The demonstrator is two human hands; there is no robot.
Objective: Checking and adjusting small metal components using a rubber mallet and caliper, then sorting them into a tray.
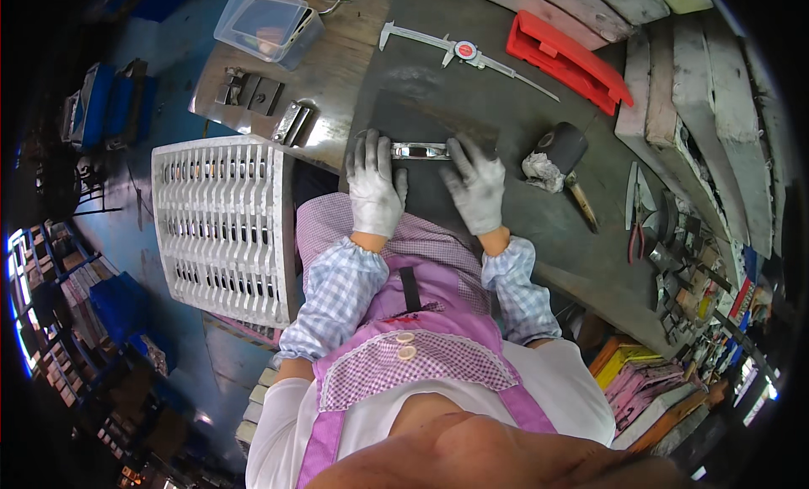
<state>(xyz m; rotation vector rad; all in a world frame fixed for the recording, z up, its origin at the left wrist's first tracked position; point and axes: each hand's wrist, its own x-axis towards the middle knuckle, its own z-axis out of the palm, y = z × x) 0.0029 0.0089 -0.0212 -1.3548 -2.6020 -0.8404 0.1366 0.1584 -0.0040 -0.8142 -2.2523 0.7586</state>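
A shiny metal piece point(420, 151) was set close to the near edge of the workbench point(590, 278), its length running from left to right between two gloved hands. Its left end was met by the fingers of the left hand point(375, 190), its right end by those of the right hand point(477, 186); the fingers of both were fairly straight, and whether the piece was gripped or only steadied could not be told from above.

A caliper point(464, 51) with a round red dial was laid toward the far edge, and a long red case point(566, 58) was placed near the far right corner. Right of the hands, a black-headed mallet point(563, 145) was seen, with a white wad point(543, 171) resting against its head. Farther toward the right edge, a red-handled hand tool point(638, 219) was left lying.

At the left edge, a clear plastic box point(295, 51) was placed; metal blocks point(293, 122) were grouped by the near left corner. Beside that corner, a white rack point(276, 203) was stood, its rows filled with small shiny pieces point(223, 169).
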